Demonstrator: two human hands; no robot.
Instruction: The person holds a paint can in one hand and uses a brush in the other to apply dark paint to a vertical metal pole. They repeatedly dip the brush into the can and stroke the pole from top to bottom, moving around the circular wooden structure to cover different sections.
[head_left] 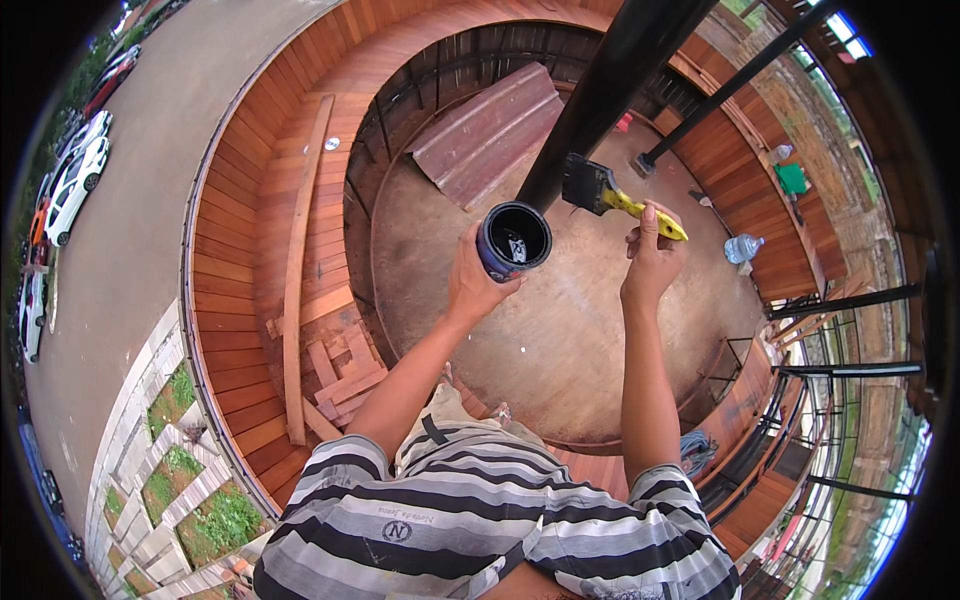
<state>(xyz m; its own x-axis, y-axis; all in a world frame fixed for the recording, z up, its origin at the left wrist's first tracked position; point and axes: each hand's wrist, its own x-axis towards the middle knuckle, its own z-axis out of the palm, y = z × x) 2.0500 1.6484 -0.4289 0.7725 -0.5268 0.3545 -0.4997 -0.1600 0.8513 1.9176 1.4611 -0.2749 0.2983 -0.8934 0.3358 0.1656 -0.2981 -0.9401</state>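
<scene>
The left hand (482,280) clasps a dark can (490,256) at twelve o'clock; at one, the right hand (653,250) pinches a yellow-handled brush (620,203), bristles blackened. Beyond, the post (612,100) looks already dark; what's left I can't judge: its top is cut off, its foot hidden behind the can.

The floor (570,345) is lit by bright, soft daylight, and a pale sheen is seen on it, while the thick post (612,95) is left dark. The sky (852,40) at upper right is nearly burnt white. Straight edges are strongly bent toward the rim; the corners are covered by black.
</scene>
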